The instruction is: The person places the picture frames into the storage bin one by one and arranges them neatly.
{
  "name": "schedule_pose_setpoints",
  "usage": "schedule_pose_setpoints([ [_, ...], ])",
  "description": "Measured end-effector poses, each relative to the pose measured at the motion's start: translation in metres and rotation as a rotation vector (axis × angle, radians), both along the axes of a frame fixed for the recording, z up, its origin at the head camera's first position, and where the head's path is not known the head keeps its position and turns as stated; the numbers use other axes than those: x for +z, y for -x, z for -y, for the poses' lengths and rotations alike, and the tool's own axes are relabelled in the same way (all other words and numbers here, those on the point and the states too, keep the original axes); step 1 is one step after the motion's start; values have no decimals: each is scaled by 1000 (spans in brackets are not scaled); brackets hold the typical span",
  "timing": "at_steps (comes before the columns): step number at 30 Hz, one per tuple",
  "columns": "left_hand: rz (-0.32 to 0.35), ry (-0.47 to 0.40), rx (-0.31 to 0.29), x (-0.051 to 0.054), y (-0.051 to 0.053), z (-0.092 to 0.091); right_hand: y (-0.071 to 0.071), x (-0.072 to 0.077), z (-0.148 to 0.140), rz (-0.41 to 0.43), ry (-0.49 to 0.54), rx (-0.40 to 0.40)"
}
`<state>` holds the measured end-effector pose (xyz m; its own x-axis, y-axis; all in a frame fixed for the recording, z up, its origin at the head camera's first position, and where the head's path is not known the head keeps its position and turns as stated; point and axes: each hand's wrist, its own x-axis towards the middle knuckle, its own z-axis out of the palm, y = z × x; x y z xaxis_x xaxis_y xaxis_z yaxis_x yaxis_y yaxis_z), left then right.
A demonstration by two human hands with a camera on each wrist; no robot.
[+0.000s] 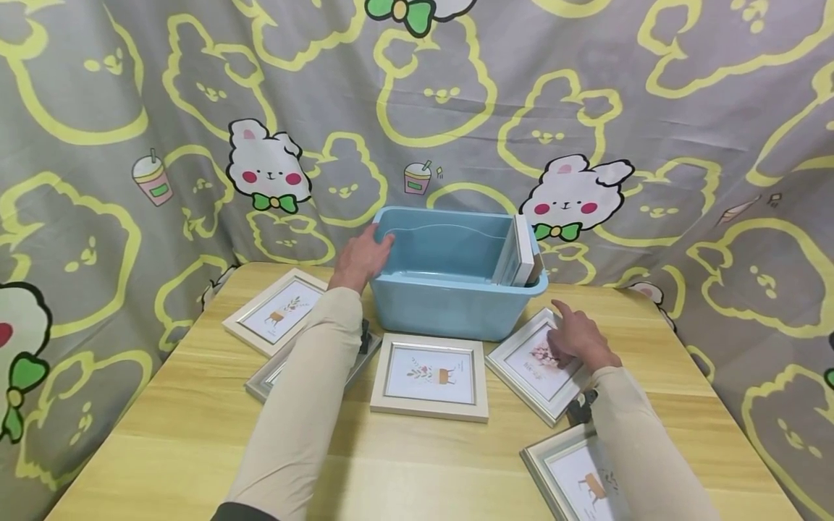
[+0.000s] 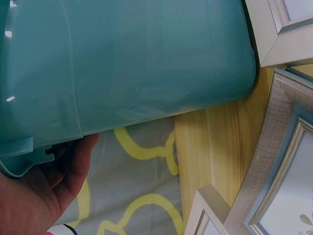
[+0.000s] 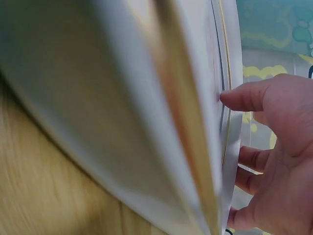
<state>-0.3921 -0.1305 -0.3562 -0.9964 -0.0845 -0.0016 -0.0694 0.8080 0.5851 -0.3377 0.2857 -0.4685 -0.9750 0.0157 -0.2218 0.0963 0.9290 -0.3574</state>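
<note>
Holding the bin: left hand [image 1: 360,259], fingers curled round the rim at its left end
Blue bin [image 1: 446,311]: right at the left hand, stretching off toward the right hand's side
Right hand [image 1: 581,340]: thumb on the front of a silver-white frame [image 1: 536,373], fingers by its edge; honestly can't tell if it's really gripping
White-edged frame [image 1: 523,250]: standing in the bin, at the end nearer the right hand
Cream frame [image 1: 430,377]: flat on the tabletop [image 1: 404,470], between the hands but closer to the person
Left-hand side: pale frame [image 1: 280,315] left of that hand, grey frame [image 2: 266,147] partly under the forearm
Bottom right: another frame [image 1: 576,477], nearer the person than the right hand
</note>
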Motion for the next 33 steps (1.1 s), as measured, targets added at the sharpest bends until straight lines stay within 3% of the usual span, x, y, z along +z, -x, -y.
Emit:
schedule_pose_setpoints([
  [11,1,-8,7,-1,1,1,3,0,4,47,3,23],
  [33,5,9,4,0,0,0,1,1,3,-84,-70,22],
])
